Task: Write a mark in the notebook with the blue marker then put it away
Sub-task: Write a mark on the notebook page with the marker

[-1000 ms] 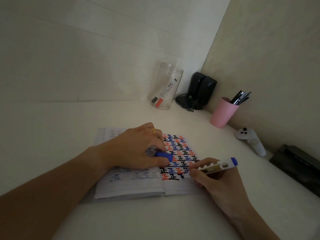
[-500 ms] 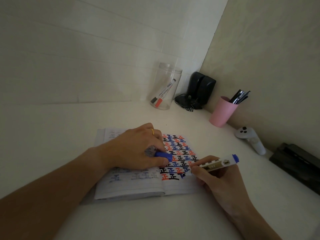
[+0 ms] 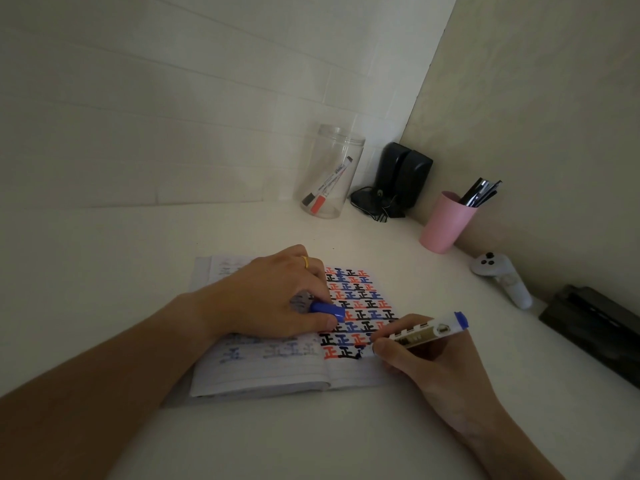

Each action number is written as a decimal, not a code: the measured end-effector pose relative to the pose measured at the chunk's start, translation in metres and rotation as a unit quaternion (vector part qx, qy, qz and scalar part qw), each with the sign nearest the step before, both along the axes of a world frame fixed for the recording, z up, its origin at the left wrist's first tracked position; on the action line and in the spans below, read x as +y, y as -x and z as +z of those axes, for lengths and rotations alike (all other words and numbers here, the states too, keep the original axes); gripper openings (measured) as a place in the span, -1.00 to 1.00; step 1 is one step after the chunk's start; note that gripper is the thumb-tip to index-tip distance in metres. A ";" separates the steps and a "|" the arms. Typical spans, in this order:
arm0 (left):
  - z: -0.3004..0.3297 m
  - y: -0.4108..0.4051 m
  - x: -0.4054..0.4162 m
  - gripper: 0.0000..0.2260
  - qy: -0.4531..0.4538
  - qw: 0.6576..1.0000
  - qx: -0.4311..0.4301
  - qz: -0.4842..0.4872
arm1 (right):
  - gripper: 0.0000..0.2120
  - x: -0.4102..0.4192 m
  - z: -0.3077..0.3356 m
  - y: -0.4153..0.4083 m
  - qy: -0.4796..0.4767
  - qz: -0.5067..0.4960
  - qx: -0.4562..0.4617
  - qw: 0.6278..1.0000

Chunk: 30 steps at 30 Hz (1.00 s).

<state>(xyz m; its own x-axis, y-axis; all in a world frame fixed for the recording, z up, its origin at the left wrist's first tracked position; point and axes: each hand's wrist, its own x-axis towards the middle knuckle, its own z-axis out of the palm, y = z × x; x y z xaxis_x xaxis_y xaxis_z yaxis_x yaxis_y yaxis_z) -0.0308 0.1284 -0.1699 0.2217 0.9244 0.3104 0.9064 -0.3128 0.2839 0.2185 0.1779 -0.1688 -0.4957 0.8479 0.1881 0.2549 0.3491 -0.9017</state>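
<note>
On the near middle of the surface (image 3: 104,271) the open notebook (image 3: 263,379) lies flat, its left page pinned by the left hand (image 3: 273,299), whose fingers (image 3: 325,320) are curled around the blue cap (image 3: 327,311). Rightward, the right page carries rows of red, blue and black marks, and in the last second the blue marker (image 3: 424,332) has crept down to the bottom unfinished row, tip touching paper beside the last black mark. The right hand (image 3: 429,362) pinches its barrel closed in a writing grip. Judging by this, the mark is being written; capping and putting away remain, likely in the clear jar (image 3: 332,168) at the far edge.
</note>
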 end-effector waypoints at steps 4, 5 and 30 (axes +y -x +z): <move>0.000 0.000 0.000 -0.62 -0.004 1.000 -0.004 -0.001 | -0.93 0.000 0.000 0.001 -0.004 -0.007 -0.010 1.000; 0.000 0.000 0.000 -0.62 -0.004 1.000 -0.007 -0.003 | -0.93 0.000 -0.001 0.001 -0.007 -0.013 -0.013 1.000; 0.000 -0.002 -0.003 -0.72 -0.017 0.999 -0.043 0.014 | -0.76 0.066 0.037 0.050 0.098 -0.095 0.181 0.974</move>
